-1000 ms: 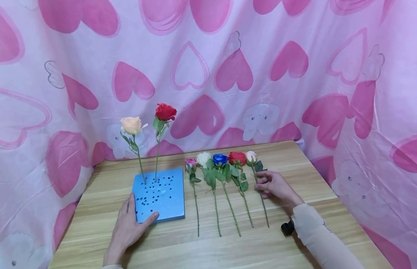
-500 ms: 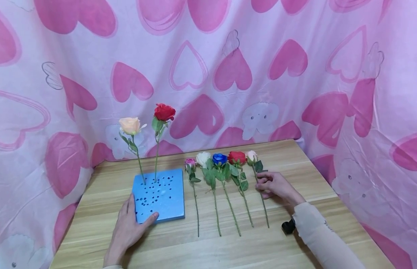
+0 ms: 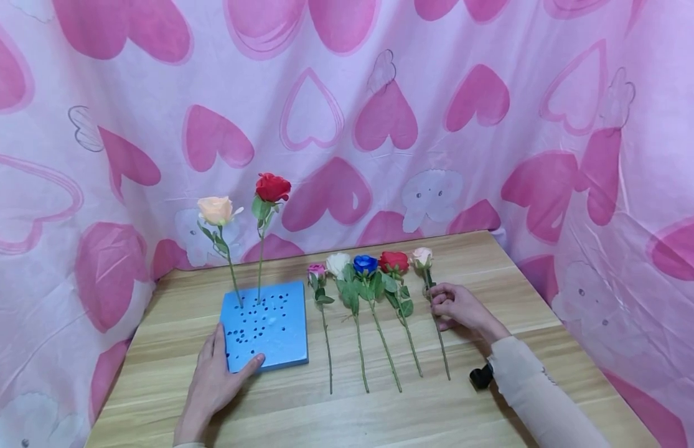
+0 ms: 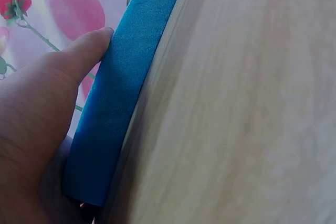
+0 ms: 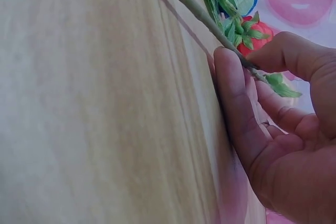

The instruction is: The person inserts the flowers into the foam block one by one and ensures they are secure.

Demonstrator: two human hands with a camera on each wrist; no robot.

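Note:
A blue foam block [image 3: 265,323] with many holes lies on the wooden table [image 3: 347,410]. A peach rose [image 3: 216,210] and a red rose [image 3: 272,186] stand upright in its far edge. My left hand [image 3: 215,373] rests against the block's near left corner, thumb flat on top; in the left wrist view the thumb [image 4: 79,56] lies along the block's edge [image 4: 121,93]. My right hand [image 3: 459,305] pinches the stem of a pale pink rose [image 3: 422,256], the rightmost in a row lying on the table. In the right wrist view the fingers [image 5: 236,98] press that stem [image 5: 194,6].
Left of the held rose lie a red rose [image 3: 394,261], a blue one [image 3: 365,264], a white one [image 3: 338,264] and a small pink one [image 3: 317,270], stems toward me. A pink heart-print curtain [image 3: 380,112] encloses the table. A small black object [image 3: 481,376] sits by my right wrist.
My right hand has drawn in on the pale pink rose's stem, and the bloom has shifted slightly up and right. The left hand and the block have not moved.

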